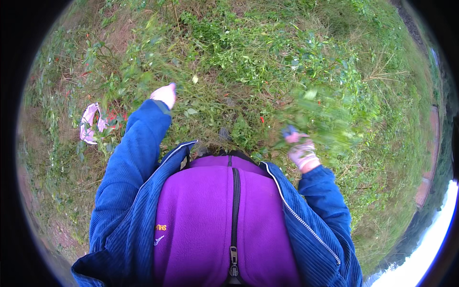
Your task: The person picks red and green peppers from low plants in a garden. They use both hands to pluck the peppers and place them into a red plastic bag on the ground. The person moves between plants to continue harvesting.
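Note:
My left hand (165, 95), in a pale pink glove with blue at the fingertips, is among the low green plants ahead of my left sleeve. Most of its fingers are turned away or hidden, so its grip does not show. In a similar glove, my right hand (303, 152) is closed at the edge of a leafy chilli plant (327, 117), which is smeared by motion. A red chilli (262, 119) shows between my hands. Left of my left forearm, a pink bag (89, 123) lies open in the plants, with red chillies (114, 119) beside its mouth.
Dense green plants (229, 60) mixed with dry grass (334, 19) cover the ground ahead. A few more red spots show among the leaves at the far left. My blue corduroy jacket (126, 196) hangs unzipped over a purple fleece (201, 215). A reddish strip (428, 162) runs along the right.

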Demonstrator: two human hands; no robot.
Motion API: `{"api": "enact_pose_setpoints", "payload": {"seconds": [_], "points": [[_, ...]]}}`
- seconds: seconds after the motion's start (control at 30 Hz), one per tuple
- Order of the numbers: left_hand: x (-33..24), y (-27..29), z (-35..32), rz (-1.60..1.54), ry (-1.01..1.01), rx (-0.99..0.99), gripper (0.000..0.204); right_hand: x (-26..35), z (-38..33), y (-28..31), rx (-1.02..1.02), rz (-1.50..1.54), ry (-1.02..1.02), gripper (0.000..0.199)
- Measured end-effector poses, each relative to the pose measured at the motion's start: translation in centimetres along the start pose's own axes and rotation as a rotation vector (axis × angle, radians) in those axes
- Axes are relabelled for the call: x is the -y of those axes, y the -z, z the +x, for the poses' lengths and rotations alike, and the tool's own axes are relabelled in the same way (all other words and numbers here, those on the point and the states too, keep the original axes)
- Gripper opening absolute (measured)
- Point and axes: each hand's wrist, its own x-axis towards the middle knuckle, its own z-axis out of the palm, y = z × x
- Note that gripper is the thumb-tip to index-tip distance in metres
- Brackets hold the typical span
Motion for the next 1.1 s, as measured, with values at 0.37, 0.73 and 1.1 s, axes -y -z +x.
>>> {"api": "enact_pose_setpoints", "payload": {"seconds": [0.37, 0.73, 1.1], "points": [[8.8, -8.6, -4.5, -0.189, 0.254, 0.017, 0.032, -9.1, -6.4, -3.2, 0.165, -0.151, 0.071, 0.056], [8.4, -9.8, -4.0, -0.242, 0.143, 0.037, 0.034, -8.9, -11.7, -4.1, 0.476, 0.685, -0.476, 0.043], [6.0, -7.1, -5.7, -0.214, 0.158, 0.043, 0.029, 3.5, -9.7, 10.5, 0.252, 0.162, 0.289, 0.044]]}}
